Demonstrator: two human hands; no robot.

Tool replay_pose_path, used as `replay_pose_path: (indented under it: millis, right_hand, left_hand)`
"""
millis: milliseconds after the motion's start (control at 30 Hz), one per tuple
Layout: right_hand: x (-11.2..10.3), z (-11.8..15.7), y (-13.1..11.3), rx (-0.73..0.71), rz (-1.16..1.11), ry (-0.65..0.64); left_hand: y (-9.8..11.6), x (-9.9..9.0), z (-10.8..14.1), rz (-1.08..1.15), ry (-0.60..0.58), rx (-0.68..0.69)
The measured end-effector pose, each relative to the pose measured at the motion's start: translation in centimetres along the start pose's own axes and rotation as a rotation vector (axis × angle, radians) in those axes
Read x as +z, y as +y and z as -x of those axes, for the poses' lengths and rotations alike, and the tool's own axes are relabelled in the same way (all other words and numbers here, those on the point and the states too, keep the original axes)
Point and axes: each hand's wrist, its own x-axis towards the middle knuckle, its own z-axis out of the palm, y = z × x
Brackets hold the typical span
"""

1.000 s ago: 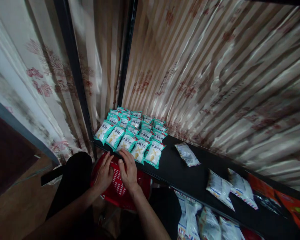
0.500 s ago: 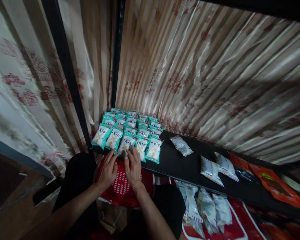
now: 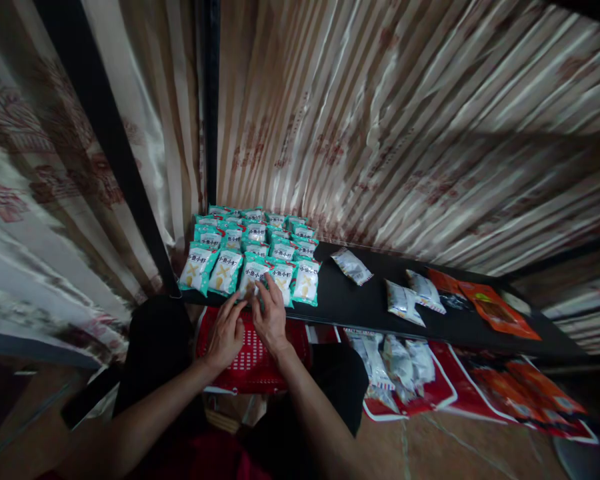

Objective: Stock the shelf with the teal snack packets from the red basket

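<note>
Rows of small teal-and-white snack bags [image 3: 226, 270] lie at the left end of a black shelf. My left hand [image 3: 226, 337] reaches to the lower edge of the front-row middle snack bag [image 3: 254, 269], its fingers stretched forward. From the other side my right hand [image 3: 271, 317] lies over that bag's lower right part, fingers extended and slightly apart. Both sets of fingertips appear to touch the bag, which rests on the shelf and is partly covered by them. Under my hands is a red perforated basket [image 3: 205, 353], with no bags visible inside.
Silvery bags [image 3: 353, 265] lie farther right on the black shelf [image 3: 330, 290], then orange packets [image 3: 497, 310]. Below the shelf edge, red baskets hold silvery bags [image 3: 397, 363] and orange packets [image 3: 550, 387]. Curtains [image 3: 330, 120] and a black post [image 3: 210, 100] border the shelf.
My head view has shifted, so more of the right-hand baskets shows. Both hands remain at the same front-row bag, with the fingers slightly closer together.
</note>
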Motion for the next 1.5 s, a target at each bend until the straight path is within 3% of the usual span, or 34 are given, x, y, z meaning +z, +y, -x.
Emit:
replay_pose_path:
  millis: [167,500,700,900,1100,1300,1400,1500]
  right_hand:
    - [1.1,-0.6,-0.3,0.024,0.025,0.041]
    - [1.8,-0.7,-0.5,0.063,0.048,0.001]
    - [1.8,-0.1,-1.1,0.101,0.057,0.001]
    - [1.7,0.3,-0.6,0.089,0.016,-0.043]
    - [1.1,-0.1,-0.2,0.047,0.021,-0.072]
    - [0.3,0.9,0.4,0.045,0.008,0.072]
    - [-1.0,1.5,2.0,0.109,0.023,0.199]
    - [-2.3,1.8,3.9,0.160,0.049,0.249]
  left_hand:
    - [-1.2,-0.5,0.2,-0.001,-0.032,-0.036]
    - [-2.4,-0.3,-0.1,0.041,-0.070,-0.021]
    - [-2.5,-1.2,0.3,-0.014,-0.082,0.090]
    - [-2.2,-1.1,-0.4,-0.086,-0.184,0.153]
    - [-1.7,-0.9,-0.7,-0.136,-0.147,0.212]
    - [-0.2,-1.5,-0.6,-0.169,-0.122,0.267]
    - [0.1,-1.5,-0.8,-0.169,-0.124,0.259]
    - [0.0,-1.3,-1.2,-0.206,-0.119,0.257]
